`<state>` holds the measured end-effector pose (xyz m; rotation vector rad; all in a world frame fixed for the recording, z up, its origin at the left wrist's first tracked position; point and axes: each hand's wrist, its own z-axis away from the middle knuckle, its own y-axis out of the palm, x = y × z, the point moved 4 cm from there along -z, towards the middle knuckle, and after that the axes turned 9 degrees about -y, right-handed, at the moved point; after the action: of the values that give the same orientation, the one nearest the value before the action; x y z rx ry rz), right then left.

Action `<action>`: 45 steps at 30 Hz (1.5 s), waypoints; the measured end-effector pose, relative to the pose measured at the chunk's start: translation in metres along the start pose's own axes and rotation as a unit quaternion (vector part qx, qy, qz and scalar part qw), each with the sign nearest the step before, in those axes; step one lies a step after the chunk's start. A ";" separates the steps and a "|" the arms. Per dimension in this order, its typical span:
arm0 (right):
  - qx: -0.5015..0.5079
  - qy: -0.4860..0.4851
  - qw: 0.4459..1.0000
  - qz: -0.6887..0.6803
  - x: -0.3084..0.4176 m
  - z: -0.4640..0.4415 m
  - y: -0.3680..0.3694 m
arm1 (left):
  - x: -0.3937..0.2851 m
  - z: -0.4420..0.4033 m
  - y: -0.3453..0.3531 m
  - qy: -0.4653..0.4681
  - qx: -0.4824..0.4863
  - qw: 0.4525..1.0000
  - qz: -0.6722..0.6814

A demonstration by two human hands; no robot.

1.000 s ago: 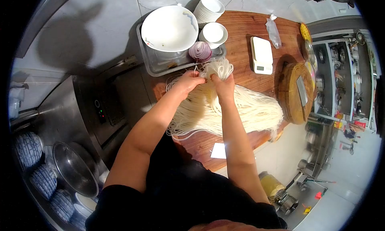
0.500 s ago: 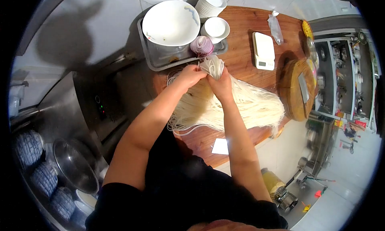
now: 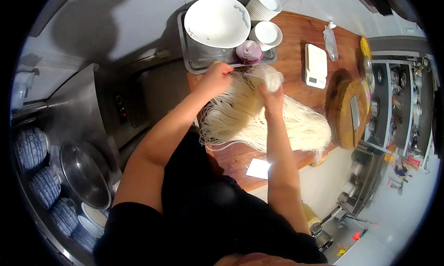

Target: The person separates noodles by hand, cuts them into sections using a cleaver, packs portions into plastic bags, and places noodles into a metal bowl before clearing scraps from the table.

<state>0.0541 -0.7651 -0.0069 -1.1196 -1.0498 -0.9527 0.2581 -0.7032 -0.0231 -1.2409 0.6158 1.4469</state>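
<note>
A large heap of long, pale noodles (image 3: pixel 303 122) lies across the wooden table. In my right hand (image 3: pixel 272 97) is a gathered bunch of noodles (image 3: pixel 272 77), its folded top standing above my thumb and fingers. My left hand (image 3: pixel 215 79) is apart from it on the left, with fingers pinched together. Thin strands run from near the left fingertips toward the bunch. Below and between my hands, loose noodles (image 3: pixel 231 111) hang or lie in a broad sheet. A peeled red onion (image 3: pixel 249 51) sits just beyond my hands, at the tray's edge.
A metal tray (image 3: pixel 192 58) holds a large white bowl (image 3: pixel 217 23) and small stacked bowls (image 3: pixel 264 6). To the right are a white kitchen scale (image 3: pixel 316 65), a plastic bag (image 3: pixel 330 42), and a round chopping board (image 3: pixel 342 113) bearing a cleaver (image 3: pixel 354 112). A white card (image 3: pixel 257 169) lies near the front edge.
My hands, together at the bunch before, have separated: the left has drawn away to the left, while the right keeps hold of the noodles. The whole view has shifted slightly.
</note>
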 end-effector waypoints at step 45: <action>-0.008 0.067 0.993 -0.096 0.001 0.013 0.000 | 0.014 -0.005 0.016 -0.125 0.088 0.924 -0.350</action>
<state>0.0525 -0.7521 -0.0049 -0.9653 -1.0539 -1.1749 0.2462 -0.7065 -0.0411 -0.9680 0.0938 0.8957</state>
